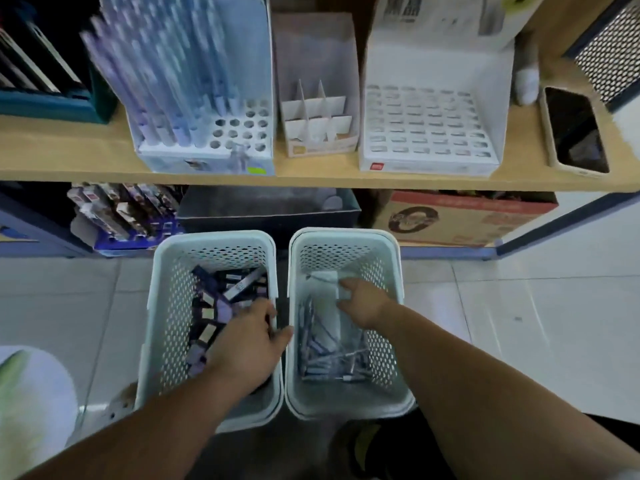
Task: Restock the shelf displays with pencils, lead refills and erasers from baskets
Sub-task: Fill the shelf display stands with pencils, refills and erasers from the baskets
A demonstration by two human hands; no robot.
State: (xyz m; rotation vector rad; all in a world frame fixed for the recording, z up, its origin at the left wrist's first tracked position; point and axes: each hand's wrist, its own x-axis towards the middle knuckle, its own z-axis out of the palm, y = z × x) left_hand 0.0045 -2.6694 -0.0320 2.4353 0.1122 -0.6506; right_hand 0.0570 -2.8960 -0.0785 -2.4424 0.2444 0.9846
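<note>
Two white baskets stood side by side on the floor (pixel 519 306) below the shelf (pixel 69 154), rims almost touching. The left basket (pixel 173 323) held small dark and lilac packs (pixel 214 306). The right basket (pixel 346 233) held loose pencils (pixel 329 355) at its near end and a white packet (pixel 329 282) toward the far end. The left grip (pixel 249 344) lay over the left basket's right rim, thumb pointing across toward the other basket, fingers curled down inside; I could not tell whether it held anything. The right grip (pixel 360 303) was inside the right basket, fingertips closed in a pinch on the near right edge of the white packet. On the shelf, left to right: a pencil display (pixel 207 147), its left part filled with pale blue and lilac pencils and its right-hand holes open; a small divider box (pixel 318 129); a white slotted tray (pixel 429 126); and a phone (pixel 575 129) lying flat near the right end. The frame was motion-blurred, so print on the packs was unreadable.
</note>
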